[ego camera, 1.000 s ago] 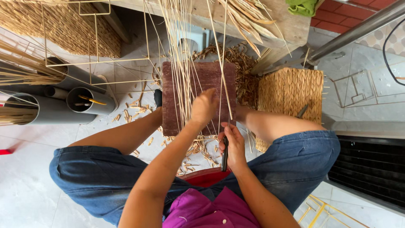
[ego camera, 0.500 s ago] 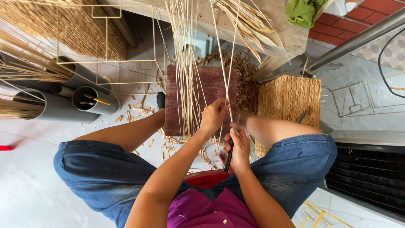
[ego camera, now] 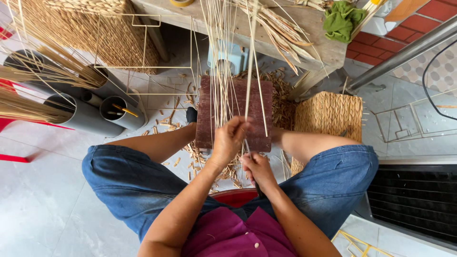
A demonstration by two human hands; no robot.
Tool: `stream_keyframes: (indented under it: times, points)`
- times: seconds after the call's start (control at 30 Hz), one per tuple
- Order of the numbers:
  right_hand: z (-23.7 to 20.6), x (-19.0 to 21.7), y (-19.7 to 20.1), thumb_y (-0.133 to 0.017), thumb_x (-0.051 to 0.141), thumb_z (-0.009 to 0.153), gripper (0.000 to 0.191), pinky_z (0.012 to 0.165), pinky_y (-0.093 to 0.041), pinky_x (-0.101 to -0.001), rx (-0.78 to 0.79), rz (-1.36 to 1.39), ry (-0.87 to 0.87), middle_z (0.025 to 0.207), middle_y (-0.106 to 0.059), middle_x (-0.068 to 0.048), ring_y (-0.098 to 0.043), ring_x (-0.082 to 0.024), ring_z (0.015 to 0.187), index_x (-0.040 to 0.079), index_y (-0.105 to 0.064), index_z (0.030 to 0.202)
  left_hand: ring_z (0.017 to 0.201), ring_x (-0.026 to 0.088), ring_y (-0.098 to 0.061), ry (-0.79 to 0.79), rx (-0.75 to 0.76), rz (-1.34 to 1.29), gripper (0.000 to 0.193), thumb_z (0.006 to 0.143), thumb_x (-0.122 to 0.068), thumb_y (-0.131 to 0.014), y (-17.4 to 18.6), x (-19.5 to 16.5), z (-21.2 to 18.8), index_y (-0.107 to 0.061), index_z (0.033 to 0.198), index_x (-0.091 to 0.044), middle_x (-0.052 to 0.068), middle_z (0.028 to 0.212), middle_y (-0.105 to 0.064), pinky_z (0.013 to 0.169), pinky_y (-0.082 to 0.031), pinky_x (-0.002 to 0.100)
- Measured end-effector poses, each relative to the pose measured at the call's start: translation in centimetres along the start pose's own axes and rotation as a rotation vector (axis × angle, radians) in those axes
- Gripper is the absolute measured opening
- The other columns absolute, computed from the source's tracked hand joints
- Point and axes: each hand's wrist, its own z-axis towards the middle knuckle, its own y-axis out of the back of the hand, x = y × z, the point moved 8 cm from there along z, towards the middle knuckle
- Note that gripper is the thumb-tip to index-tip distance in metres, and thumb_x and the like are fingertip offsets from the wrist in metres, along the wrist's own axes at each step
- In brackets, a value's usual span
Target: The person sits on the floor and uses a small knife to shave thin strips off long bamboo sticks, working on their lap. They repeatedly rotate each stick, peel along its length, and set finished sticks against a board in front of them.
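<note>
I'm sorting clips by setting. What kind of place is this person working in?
Probably a home basket-weaving workshop: long pale reed strips held by the left hand, a finished woven straw basket, and grey plastic tubes stuffed with reeds.

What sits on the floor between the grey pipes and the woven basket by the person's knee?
In the head view, a dark red wooden block, with scattered straw scraps.

Both hands mid-frame btwn knees: left hand (ego camera: 230,138) fingers pinched shut, right hand (ego camera: 257,169) fisted just below, forearms converging.
</note>
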Motion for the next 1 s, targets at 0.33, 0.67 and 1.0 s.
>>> stream_keyframes:
  times: [0.33, 0.67, 1.0]
  points:
    - [2.2, -2.7, -2.9, -0.064, 0.019, 0.096, 0.023, 0.040, -0.039, -0.0235, 0.183, -0.279, 0.026, 0.072, -0.069, -0.006, -0.051, -0.007, 0.045, -0.002, -0.071, 0.104, 0.075, 0.003, -0.063, -0.398, -0.260, -0.046, 0.019, 0.107, -0.010, -0.061, 9.8, -11.2, -1.5, -0.069, 0.121, -0.002, 0.005, 0.096, -0.079, 0.066, -0.054, 0.020]
    - [-1.9, 4.3, -4.8, -0.062, 0.019, 0.102, 0.029, 0.046, -0.040, -0.0194, 0.241, 0.074, 0.231, 0.081, -0.066, -0.003, -0.046, -0.002, 0.052, 0.000, -0.067, 0.122, 0.086, 0.012, -0.075, -0.262, -0.107, 0.106, 0.012, 0.100, -0.005, -0.064, 4.7, -4.9, -5.3, -0.070, 0.109, -0.002, 0.010, 0.097, -0.081, 0.070, -0.061, 0.024]
    - [0.8, -1.1, -2.6, -0.059, 0.020, 0.100, 0.030, 0.044, -0.043, -0.0216, 0.178, -0.112, -0.038, 0.083, -0.072, -0.003, -0.055, -0.005, 0.051, -0.001, -0.075, 0.115, 0.092, 0.013, -0.077, -0.446, -0.070, -0.030, 0.021, 0.100, -0.004, -0.065, 5.5, -12.4, -5.1, -0.070, 0.120, -0.003, 0.009, 0.108, -0.079, 0.071, -0.063, 0.023]
